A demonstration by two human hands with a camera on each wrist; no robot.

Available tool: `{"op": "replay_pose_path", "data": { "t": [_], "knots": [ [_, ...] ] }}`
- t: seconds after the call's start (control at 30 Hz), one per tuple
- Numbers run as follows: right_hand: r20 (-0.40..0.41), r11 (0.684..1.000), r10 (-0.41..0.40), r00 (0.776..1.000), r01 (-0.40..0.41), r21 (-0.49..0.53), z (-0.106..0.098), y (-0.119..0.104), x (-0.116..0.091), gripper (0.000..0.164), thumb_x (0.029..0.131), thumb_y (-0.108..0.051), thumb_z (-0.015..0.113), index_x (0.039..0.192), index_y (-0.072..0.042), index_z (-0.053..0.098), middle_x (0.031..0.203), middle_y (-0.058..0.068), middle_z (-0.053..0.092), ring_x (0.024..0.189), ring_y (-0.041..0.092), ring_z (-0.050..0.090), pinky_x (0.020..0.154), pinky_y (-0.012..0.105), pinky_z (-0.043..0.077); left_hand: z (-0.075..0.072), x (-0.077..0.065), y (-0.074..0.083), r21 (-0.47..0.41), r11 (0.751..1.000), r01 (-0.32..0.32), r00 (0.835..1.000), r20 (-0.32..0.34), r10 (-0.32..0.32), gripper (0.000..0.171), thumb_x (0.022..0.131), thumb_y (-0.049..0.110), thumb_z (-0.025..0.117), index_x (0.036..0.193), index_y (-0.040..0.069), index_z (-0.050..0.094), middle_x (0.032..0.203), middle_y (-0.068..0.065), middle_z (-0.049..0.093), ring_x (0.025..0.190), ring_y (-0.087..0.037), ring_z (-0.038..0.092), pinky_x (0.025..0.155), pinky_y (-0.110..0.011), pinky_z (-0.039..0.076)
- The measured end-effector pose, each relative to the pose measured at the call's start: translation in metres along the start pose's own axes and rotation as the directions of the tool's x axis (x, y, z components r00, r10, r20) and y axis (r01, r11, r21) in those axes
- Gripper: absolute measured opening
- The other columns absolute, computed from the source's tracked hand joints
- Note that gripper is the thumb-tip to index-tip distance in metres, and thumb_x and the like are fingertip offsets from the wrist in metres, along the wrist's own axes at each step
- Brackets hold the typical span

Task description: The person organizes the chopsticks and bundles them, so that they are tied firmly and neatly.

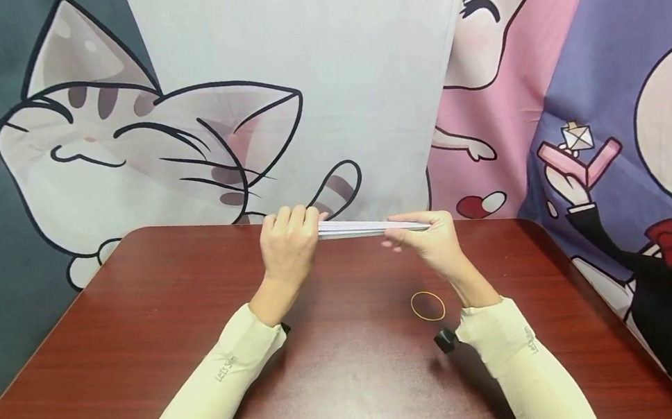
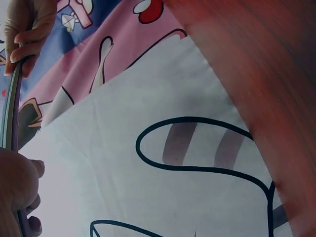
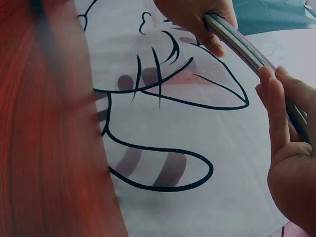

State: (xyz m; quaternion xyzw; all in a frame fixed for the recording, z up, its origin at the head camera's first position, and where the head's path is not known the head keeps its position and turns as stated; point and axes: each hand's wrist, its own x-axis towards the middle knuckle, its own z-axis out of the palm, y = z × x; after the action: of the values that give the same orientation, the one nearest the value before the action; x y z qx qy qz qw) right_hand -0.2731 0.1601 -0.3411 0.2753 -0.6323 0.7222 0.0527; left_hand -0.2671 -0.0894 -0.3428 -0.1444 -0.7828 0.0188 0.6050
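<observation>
Above the far part of the table, both hands hold a thin, flat stack of pale sheets [image 1: 351,227], seen nearly edge-on. My left hand [image 1: 293,244] grips its left end with the fingers curled over it. At the other end my right hand [image 1: 434,239] pinches the stack between thumb and fingers. Layered edges of the stack [image 3: 242,47] show in the right wrist view, in white, grey and greenish tones. A thin yellow rubber band [image 1: 427,306] lies loose on the table, below and near the right hand.
The dark red-brown wooden table [image 1: 356,375] has rounded far corners. Close behind its far edge hangs a cloth backdrop [image 1: 358,81] printed with a cartoon cat and figures. A small black device [image 1: 446,341] sits at the right wrist.
</observation>
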Motion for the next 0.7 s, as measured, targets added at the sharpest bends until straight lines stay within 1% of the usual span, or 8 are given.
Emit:
{"op": "replay_pose_path", "data": {
  "t": [0.07, 0.17, 0.27, 0.37, 0.43, 0.57, 0.63, 0.7],
  "knots": [
    [-0.009, 1.0, 0.004, 1.0, -0.003, 0.005, 0.0, -0.002, 0.001, 0.028, 0.08, 0.011, 0.073, 0.107, 0.019, 0.066, 0.086, 0.013, 0.075, 0.072, 0.027, 0.075, 0.065, 0.039, 0.059, -0.001, 0.001, 0.0, -0.013, 1.0, 0.0, 1.0, 0.014, 0.001, 0.041, 0.103, 0.032, 0.046, 0.072, 0.007, 0.054, 0.065, -0.007, 0.05, 0.061, -0.027, 0.049, 0.057, -0.038, 0.038],
    [-0.021, 1.0, 0.003, 1.0, -0.003, 0.007, -0.001, -0.005, 0.002, 0.031, 0.079, 0.013, 0.073, 0.107, 0.023, 0.063, 0.086, 0.013, 0.075, 0.073, 0.028, 0.075, 0.068, 0.041, 0.059, -0.002, 0.004, 0.001, -0.035, 0.999, 0.007, 0.999, 0.031, -0.006, 0.034, 0.101, 0.027, 0.051, 0.073, 0.007, 0.055, 0.066, -0.007, 0.051, 0.062, -0.028, 0.05, 0.06, -0.039, 0.039],
    [-0.017, 1.0, -0.004, 1.0, 0.004, -0.007, -0.003, -0.006, 0.003, 0.029, 0.079, 0.013, 0.073, 0.106, 0.021, 0.065, 0.086, 0.013, 0.075, 0.074, 0.028, 0.075, 0.068, 0.041, 0.059, -0.002, 0.006, 0.003, -0.043, 0.999, 0.029, 0.999, 0.038, -0.027, 0.028, 0.096, 0.022, 0.056, 0.073, 0.006, 0.056, 0.066, -0.008, 0.053, 0.063, -0.029, 0.051, 0.063, -0.04, 0.041],
    [0.01, 1.0, -0.01, 1.0, 0.011, -0.017, -0.006, -0.006, 0.003, 0.025, 0.08, 0.011, 0.073, 0.104, 0.016, 0.069, 0.085, 0.014, 0.075, 0.076, 0.028, 0.075, 0.07, 0.039, 0.059, -0.002, 0.007, 0.007, -0.024, 0.999, 0.044, 0.999, 0.021, -0.043, 0.03, 0.094, 0.024, 0.06, 0.07, 0.005, 0.058, 0.062, -0.008, 0.054, 0.06, -0.029, 0.052, 0.063, -0.04, 0.042],
    [0.025, 0.999, -0.021, 0.999, 0.022, -0.023, -0.008, -0.007, 0.003, 0.023, 0.08, 0.011, 0.073, 0.103, 0.013, 0.071, 0.085, 0.014, 0.075, 0.077, 0.028, 0.075, 0.072, 0.037, 0.059, -0.002, 0.008, 0.01, -0.01, 0.999, 0.045, 0.999, 0.003, -0.045, 0.031, 0.093, 0.022, 0.061, 0.066, 0.006, 0.057, 0.059, -0.007, 0.054, 0.057, -0.028, 0.052, 0.06, -0.04, 0.041],
    [0.043, 0.999, -0.044, 0.998, 0.045, -0.011, -0.01, -0.01, 0.001, 0.021, 0.081, 0.012, 0.071, 0.102, 0.01, 0.072, 0.083, 0.013, 0.075, 0.076, 0.026, 0.075, 0.073, 0.036, 0.059, -0.003, 0.007, 0.013, -0.008, 1.0, 0.02, 0.999, -0.026, -0.02, 0.028, 0.089, 0.007, 0.056, 0.062, 0.009, 0.052, 0.056, -0.005, 0.051, 0.052, -0.025, 0.05, 0.051, -0.038, 0.037],
    [0.027, 0.998, -0.054, 0.998, 0.054, 0.03, -0.008, -0.013, 0.0, 0.018, 0.084, 0.012, 0.068, 0.102, 0.012, 0.071, 0.085, 0.014, 0.075, 0.073, 0.027, 0.075, 0.071, 0.038, 0.059, -0.002, 0.005, 0.014, -0.015, 1.0, 0.005, 0.999, -0.043, -0.006, 0.026, 0.085, 0.0, 0.053, 0.06, 0.01, 0.049, 0.056, -0.005, 0.049, 0.051, -0.025, 0.049, 0.048, -0.038, 0.035],
    [-0.03, 0.996, -0.086, 0.996, 0.086, 0.033, -0.004, -0.014, 0.001, 0.014, 0.089, 0.006, 0.066, 0.098, 0.015, 0.069, 0.083, 0.014, 0.074, 0.068, 0.027, 0.074, 0.066, 0.038, 0.059, 0.0, 0.004, 0.014, -0.022, 1.0, -0.006, 0.998, -0.062, 0.005, 0.026, 0.082, -0.003, 0.051, 0.059, 0.009, 0.047, 0.056, -0.005, 0.048, 0.05, -0.026, 0.048, 0.047, -0.038, 0.035]
  ]
}}
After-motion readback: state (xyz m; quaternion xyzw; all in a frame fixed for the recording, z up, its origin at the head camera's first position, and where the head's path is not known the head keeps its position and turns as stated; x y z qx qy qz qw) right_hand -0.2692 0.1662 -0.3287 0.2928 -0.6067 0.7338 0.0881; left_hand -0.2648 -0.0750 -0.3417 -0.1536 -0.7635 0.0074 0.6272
